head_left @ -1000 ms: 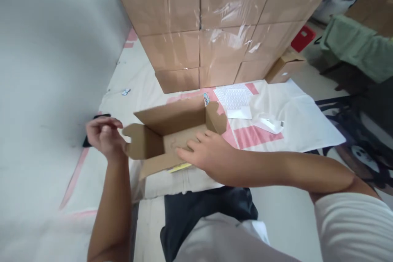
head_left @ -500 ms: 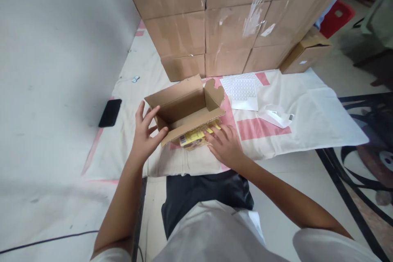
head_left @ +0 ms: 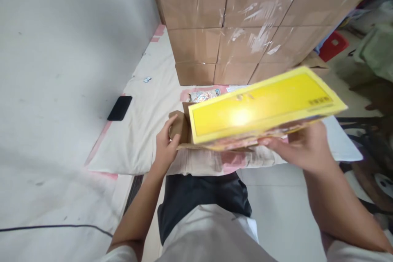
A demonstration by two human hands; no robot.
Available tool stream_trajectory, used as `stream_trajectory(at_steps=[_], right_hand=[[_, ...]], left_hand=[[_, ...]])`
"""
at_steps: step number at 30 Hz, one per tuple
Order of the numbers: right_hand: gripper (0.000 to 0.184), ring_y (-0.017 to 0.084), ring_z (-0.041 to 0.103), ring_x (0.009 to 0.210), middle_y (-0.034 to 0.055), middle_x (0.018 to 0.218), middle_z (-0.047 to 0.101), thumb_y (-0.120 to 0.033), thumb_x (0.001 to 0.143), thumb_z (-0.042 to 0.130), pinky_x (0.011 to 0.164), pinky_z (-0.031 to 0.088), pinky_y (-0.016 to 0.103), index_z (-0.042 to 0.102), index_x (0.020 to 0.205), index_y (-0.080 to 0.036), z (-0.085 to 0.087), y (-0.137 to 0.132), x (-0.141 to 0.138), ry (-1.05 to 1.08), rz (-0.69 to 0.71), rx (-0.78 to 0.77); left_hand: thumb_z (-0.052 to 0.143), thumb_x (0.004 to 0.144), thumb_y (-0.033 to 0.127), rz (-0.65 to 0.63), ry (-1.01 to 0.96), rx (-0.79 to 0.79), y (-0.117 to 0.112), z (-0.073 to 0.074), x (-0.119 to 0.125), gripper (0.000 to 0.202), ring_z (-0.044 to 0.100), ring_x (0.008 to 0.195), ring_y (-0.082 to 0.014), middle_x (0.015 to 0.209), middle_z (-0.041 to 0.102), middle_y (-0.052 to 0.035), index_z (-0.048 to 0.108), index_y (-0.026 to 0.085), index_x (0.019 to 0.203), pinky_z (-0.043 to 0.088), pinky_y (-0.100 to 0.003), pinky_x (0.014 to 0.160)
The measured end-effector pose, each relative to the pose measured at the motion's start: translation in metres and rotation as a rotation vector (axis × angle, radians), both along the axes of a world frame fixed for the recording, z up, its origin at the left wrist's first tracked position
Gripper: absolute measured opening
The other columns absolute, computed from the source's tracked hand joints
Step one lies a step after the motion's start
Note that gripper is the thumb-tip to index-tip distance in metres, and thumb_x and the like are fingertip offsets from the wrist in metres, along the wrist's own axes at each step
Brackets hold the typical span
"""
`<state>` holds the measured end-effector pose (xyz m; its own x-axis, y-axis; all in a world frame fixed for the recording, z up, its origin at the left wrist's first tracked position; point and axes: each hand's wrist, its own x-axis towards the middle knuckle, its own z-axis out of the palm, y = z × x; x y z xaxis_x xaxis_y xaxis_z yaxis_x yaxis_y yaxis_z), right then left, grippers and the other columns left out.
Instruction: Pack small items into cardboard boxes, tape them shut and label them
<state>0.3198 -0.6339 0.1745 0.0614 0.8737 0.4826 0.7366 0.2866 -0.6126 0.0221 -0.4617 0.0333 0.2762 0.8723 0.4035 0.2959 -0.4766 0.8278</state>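
Note:
My right hand (head_left: 305,147) grips a long yellow printed box (head_left: 260,104) by its near right side, thumb along the lower edge. The yellow box is raised and slightly tilted above an open brown cardboard box (head_left: 179,127), hiding most of it. At the cardboard box's left end, my left hand (head_left: 166,141) curls its thumb and fingers around the end flap. A shiny clear packet with printed bits (head_left: 204,95) lies just behind the cardboard box, partly covered by the yellow box.
A wall of taped brown cartons (head_left: 196,45) stands at the back of the cloth-covered table (head_left: 129,147). On the left lies a black phone (head_left: 120,108) beside the white wall (head_left: 61,69). A red plastic item (head_left: 333,47) is at the far right.
My right hand has lifted the yellow box up and to the right from the cardboard box's near side. The white sheets are now mostly hidden behind it. A shiny packet has come into view.

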Motion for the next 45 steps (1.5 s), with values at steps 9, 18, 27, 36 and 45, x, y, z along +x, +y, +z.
stream_trajectory(at_steps=[9,18,27,36,45], right_hand=[[0.030,0.034,0.071,0.106,0.0149,0.119,0.073,-0.030,0.094,0.070,0.069,0.048,0.038,0.065,0.117,-0.012,-0.028,0.080,-0.041,-0.940,0.147,-0.633],[0.030,0.033,0.067,0.115,0.0129,0.124,0.068,-0.024,0.099,0.066,0.075,0.050,0.038,0.065,0.128,-0.017,-0.041,0.049,-0.042,-0.931,0.096,-0.612],[0.042,0.030,0.067,0.116,0.0109,0.125,0.069,-0.025,0.095,0.071,0.076,0.052,0.037,0.064,0.136,-0.021,-0.049,0.042,-0.032,-0.888,-0.008,-0.687],[0.039,0.028,0.068,0.106,0.0090,0.113,0.068,-0.023,0.095,0.066,0.050,0.035,0.032,0.064,0.134,-0.024,-0.059,0.019,-0.011,-0.953,-0.184,-0.557],[0.046,0.031,0.067,0.109,0.0111,0.121,0.066,-0.031,0.098,0.063,0.063,0.050,0.034,0.061,0.143,-0.025,-0.065,0.023,0.006,-0.908,-0.035,-0.588]], left_hand=[[0.053,0.081,0.018,0.025,-0.194,0.006,-0.036,-0.011,0.027,0.056,0.069,0.126,-0.0279,0.134,0.073,-0.0092,0.066,0.021,0.135,0.056,-0.044,0.110],[0.055,0.084,0.019,-0.042,-0.285,0.056,-0.042,-0.020,0.039,0.054,0.069,0.125,-0.0279,0.135,0.071,-0.0093,0.065,0.022,0.136,0.056,-0.043,0.108],[0.055,0.088,0.018,-0.047,-0.197,0.153,-0.046,-0.018,0.038,0.054,0.068,0.122,-0.0273,0.132,0.071,-0.0084,0.062,0.025,0.141,0.053,-0.045,0.110],[0.056,0.095,0.021,-0.046,-0.144,0.168,-0.053,-0.009,0.051,0.050,0.064,0.119,-0.0264,0.131,0.068,-0.0093,0.058,0.025,0.145,0.055,-0.043,0.102],[0.056,0.091,0.014,-0.071,-0.207,0.122,-0.050,-0.007,0.057,0.054,0.062,0.115,-0.0237,0.126,0.067,-0.0075,0.058,0.023,0.144,0.054,-0.041,0.100]])
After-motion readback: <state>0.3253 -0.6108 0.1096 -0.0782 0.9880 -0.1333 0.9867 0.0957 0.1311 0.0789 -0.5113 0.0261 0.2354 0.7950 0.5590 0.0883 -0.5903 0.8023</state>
